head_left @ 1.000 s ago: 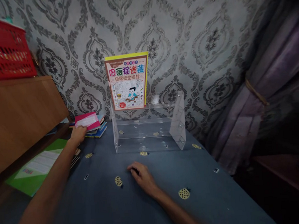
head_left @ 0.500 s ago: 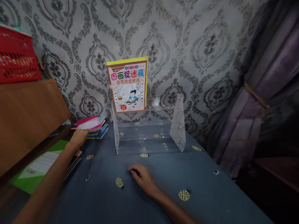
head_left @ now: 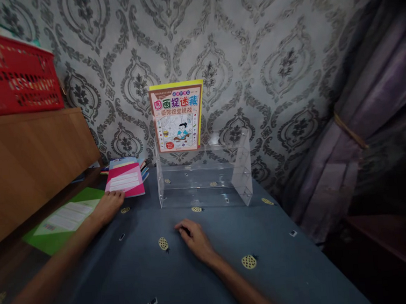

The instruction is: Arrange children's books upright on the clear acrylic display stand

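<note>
My left hand (head_left: 110,206) grips the near edge of a pink book (head_left: 123,179), which carries a pale printed label. That book juts toward me from a stack of books (head_left: 144,169) at the table's back left. My right hand (head_left: 194,237) rests on the table, loosely curled, thumb and forefinger apart, holding nothing. Beyond it stands a clear acrylic rack (head_left: 241,172) with several tiers. Two picture books (head_left: 177,121), one with a yellow edge behind the other, lean upright on the rack's top tier at the left.
A green book (head_left: 65,218) lies left of my left forearm, beside a wooden cabinet (head_left: 31,161). On the cabinet sits a red basket (head_left: 17,77). A dark tablecloth (head_left: 199,283) with pineapple prints covers the table. A tied curtain (head_left: 349,131) hangs at the right.
My left hand has drawn the pink book toward me, partly off the stack. My right hand stays nearly where it was. The view has shifted slightly.
</note>
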`<state>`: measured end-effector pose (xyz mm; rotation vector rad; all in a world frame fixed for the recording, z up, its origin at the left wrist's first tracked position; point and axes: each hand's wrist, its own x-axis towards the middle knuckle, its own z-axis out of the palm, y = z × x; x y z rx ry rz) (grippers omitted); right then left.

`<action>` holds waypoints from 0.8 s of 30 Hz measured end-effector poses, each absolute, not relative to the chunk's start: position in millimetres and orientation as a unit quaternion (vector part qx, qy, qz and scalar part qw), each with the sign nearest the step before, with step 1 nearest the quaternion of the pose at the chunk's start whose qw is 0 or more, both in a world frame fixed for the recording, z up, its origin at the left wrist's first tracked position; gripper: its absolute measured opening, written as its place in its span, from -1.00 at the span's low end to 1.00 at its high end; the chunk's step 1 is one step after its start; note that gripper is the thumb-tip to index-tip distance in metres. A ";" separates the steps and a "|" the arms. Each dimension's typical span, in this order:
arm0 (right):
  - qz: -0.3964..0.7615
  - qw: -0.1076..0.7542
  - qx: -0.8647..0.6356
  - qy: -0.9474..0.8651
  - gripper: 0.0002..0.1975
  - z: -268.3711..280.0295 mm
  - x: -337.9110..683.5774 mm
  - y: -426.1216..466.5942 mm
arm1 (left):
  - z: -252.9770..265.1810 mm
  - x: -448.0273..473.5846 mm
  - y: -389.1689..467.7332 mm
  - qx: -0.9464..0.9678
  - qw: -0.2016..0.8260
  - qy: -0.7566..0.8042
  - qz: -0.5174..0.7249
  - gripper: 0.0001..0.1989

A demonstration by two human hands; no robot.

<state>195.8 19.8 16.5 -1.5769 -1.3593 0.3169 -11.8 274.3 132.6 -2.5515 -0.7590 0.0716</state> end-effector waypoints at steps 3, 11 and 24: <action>0.134 0.491 -0.652 -0.562 -0.75 13.9 196.6 20.1 | 128.5 -18.5 248.9 -0.933 0.255 -0.249 0.043 -0.57; 0.143 0.479 -0.663 -0.558 -0.75 17.3 195.8 18.0 | 111.4 -31.7 167.4 -0.928 0.326 -0.169 0.058 -0.67; 0.090 0.523 -0.601 -0.598 -0.78 42.7 186.6 4.4 | 30.6 -68.4 25.7 -0.949 0.289 -0.124 -0.015 -0.64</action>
